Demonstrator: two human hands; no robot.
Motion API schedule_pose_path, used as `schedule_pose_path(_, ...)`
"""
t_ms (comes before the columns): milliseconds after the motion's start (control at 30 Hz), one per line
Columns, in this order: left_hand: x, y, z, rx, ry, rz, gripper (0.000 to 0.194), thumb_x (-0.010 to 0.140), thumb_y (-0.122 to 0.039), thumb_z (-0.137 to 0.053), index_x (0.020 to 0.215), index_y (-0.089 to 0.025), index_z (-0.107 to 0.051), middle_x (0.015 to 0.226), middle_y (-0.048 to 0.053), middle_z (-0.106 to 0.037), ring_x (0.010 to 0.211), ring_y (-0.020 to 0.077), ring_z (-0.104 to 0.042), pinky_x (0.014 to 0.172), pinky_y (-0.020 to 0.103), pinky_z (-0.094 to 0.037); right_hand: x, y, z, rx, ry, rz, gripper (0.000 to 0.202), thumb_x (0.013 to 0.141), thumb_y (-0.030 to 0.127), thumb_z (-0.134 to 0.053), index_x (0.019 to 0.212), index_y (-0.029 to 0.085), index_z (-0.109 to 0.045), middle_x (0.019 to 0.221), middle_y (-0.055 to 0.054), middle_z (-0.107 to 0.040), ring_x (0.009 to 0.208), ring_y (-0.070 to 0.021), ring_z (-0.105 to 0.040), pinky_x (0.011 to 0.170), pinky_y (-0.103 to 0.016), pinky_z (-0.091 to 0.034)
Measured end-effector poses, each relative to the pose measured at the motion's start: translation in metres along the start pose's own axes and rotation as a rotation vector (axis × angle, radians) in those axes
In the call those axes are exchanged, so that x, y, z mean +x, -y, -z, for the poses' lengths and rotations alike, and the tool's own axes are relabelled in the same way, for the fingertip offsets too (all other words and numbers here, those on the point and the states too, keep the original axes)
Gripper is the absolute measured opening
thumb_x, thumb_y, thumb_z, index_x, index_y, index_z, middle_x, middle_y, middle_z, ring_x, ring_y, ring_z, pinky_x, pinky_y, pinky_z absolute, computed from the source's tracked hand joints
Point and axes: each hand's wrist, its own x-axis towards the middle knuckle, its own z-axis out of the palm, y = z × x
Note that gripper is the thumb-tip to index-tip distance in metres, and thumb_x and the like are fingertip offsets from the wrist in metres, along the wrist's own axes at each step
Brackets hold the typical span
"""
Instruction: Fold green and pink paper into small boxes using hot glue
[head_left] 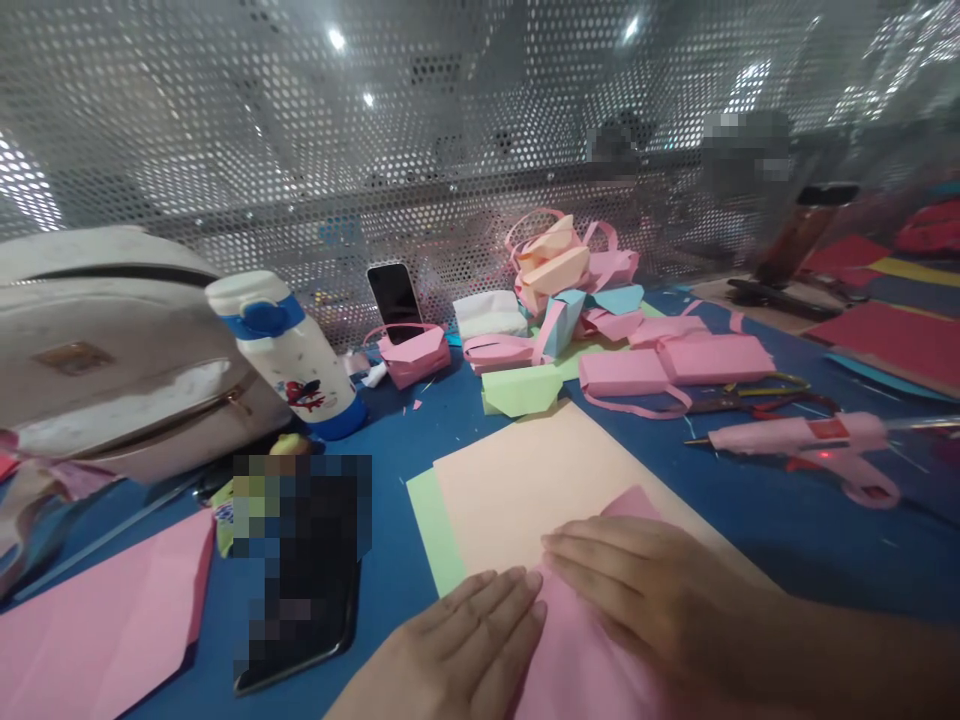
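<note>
Our pink paper sheet [579, 655] lies under our left hand [465, 640] and right hand [649, 575], fingers flat and close together; whether our thumbs pinch it, we cannot tell. Beneath is a flat peach paper sheet [525, 475], overlapping a pale green paper sheet [439, 545] on the blue tabletop [397, 590]. A pink plastic glue gun [802, 437] lies rightward.

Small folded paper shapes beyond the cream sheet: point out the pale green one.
The pale green shape, by the far corner of the cream sheet; its colour sets it apart from the pink shapes, peach shapes and blue shapes.
</note>
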Motion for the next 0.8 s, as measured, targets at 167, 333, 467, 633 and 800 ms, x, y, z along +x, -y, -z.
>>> schedule_pose_path(167, -0.001, -0.001, 0.002, -0.018, -0.019, -0.003, 0.049, 0.104, -0.01, -0.021, 0.13, -0.009, -0.063, 0.132, 0.011, -0.065, 0.12, 0.0224, -0.064, 0.097, 0.032, -0.054, 0.005, -0.013, -0.002, -0.026, 0.038, 0.027, 0.028, 0.099, 0.007, -0.043, 0.108, 0.009, -0.069, 0.096, -0.009, -0.075, 0.087, -0.0194, -0.066, 0.081, -0.034, -0.055)
schedule_pose_path(333, 0.005, -0.012, 0.008, 0.068, -0.149, -0.008, 0.044, 0.104, -0.008, -0.029, 0.126, -0.014, -0.066, 0.129, 0.009, -0.066, 0.117, 0.0221, -0.065, 0.093, 0.03, -0.056, 0.022, -0.028, 0.002, -0.07, -0.053, 0.085, 0.025, 0.1, 0.007, -0.045, 0.097, 0.012, -0.069, 0.085, -0.007, -0.072, 0.082, -0.0187, -0.062, 0.074, -0.032, -0.05)
schedule_pose_path(467, 0.014, -0.03, 0.015, 0.126, -0.15, -0.08, 0.045, 0.103, -0.006, -0.03, 0.129, -0.021, -0.064, 0.124, 0.002, -0.069, 0.111, 0.0172, -0.069, 0.085, 0.024, -0.059, 0.036, -0.029, 0.004, -0.09, -0.021, 0.145, 0.026, 0.099, 0.006, -0.045, 0.095, 0.014, -0.069, 0.092, -0.005, -0.072, 0.087, -0.0181, -0.06, 0.079, -0.031, -0.048)
schedule_pose_path(633, 0.018, -0.049, 0.014, -0.008, -0.122, -0.082, 0.044, 0.105, -0.01, -0.029, 0.135, -0.02, -0.059, 0.132, 0.002, -0.065, 0.115, 0.015, -0.067, 0.089, 0.023, -0.057, 0.031, -0.023, -0.002, -0.081, -0.021, 0.136, 0.022, 0.096, 0.006, -0.051, 0.088, 0.016, -0.069, 0.096, -0.005, -0.07, 0.084, -0.0172, -0.06, 0.077, -0.03, -0.045)
schedule_pose_path(800, 0.013, -0.037, 0.007, -0.319, -0.22, 0.043, 0.04, 0.106, -0.026, -0.037, 0.14, -0.011, -0.051, 0.138, 0.012, -0.061, 0.127, 0.0214, -0.059, 0.101, 0.031, -0.054, 0.014, -0.018, 0.01, 0.231, 0.136, -0.191, 0.015, 0.097, 0.016, -0.054, 0.093, 0.018, -0.069, 0.085, -0.003, -0.066, 0.072, -0.0148, -0.059, 0.064, -0.025, -0.041)
